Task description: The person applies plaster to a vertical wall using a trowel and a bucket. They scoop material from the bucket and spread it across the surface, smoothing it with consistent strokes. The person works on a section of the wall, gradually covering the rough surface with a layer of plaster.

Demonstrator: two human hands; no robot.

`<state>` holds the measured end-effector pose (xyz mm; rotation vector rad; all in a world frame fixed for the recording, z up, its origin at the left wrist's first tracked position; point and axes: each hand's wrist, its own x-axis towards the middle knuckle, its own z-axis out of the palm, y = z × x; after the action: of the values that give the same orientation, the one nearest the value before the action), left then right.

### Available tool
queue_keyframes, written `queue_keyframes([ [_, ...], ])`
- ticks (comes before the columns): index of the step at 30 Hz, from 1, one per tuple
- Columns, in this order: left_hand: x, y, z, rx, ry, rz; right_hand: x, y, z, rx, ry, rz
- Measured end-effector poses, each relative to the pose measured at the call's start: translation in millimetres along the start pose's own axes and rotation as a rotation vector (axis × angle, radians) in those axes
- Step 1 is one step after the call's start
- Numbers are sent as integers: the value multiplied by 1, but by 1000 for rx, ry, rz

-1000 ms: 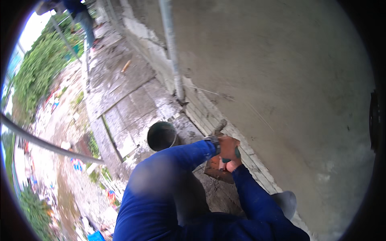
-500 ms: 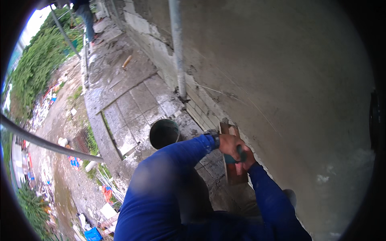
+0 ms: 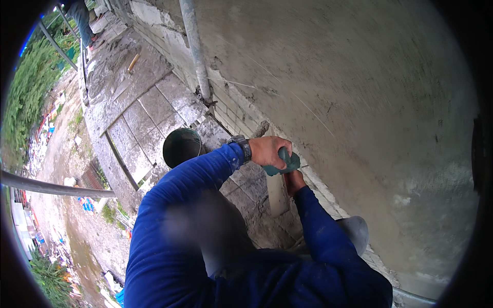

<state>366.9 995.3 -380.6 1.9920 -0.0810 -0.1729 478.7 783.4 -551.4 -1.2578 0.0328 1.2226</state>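
My left hand [image 3: 268,153] is closed round a soft, lumpy blue-green sponge [image 3: 283,162], with a dark watch on that wrist. Close below it, my right hand [image 3: 294,181] grips a long, flat plastering float [image 3: 278,197]; its fingers are mostly hidden behind the sponge and the float. The float's pale side shows, and it points down over the platform. Both hands are in front of my body, beside the grey plastered wall [image 3: 370,102]. A dark bucket [image 3: 182,147] stands left of my left forearm.
A metal pole [image 3: 194,51] rises against the wall. Slabs and wet mortar cover the scaffold platform [image 3: 138,110], where a short tan stick [image 3: 134,62] lies. A rail [image 3: 56,189] runs along the left, above rubble-strewn ground. Another person [image 3: 81,23] stands at the far end.
Both hands have shifted left and up in view. The float has turned from its reddish-brown side to a pale side, and the sponge shows more fully in my left hand.
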Motion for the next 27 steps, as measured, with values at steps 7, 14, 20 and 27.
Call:
queue_keyframes([
  [7,20,11,32,53,-75,101,-25,-19,20,-22,-144,-35],
  [14,28,28,17,-52,-104,-53,0,-12,-31,162,-72,9],
  [20,9,-43,-7,33,-102,-61,-16,-31,-17,-216,-132,60],
  [27,4,-66,-9,315,-395,-383,-45,-93,-58,-1574,-523,-133],
])
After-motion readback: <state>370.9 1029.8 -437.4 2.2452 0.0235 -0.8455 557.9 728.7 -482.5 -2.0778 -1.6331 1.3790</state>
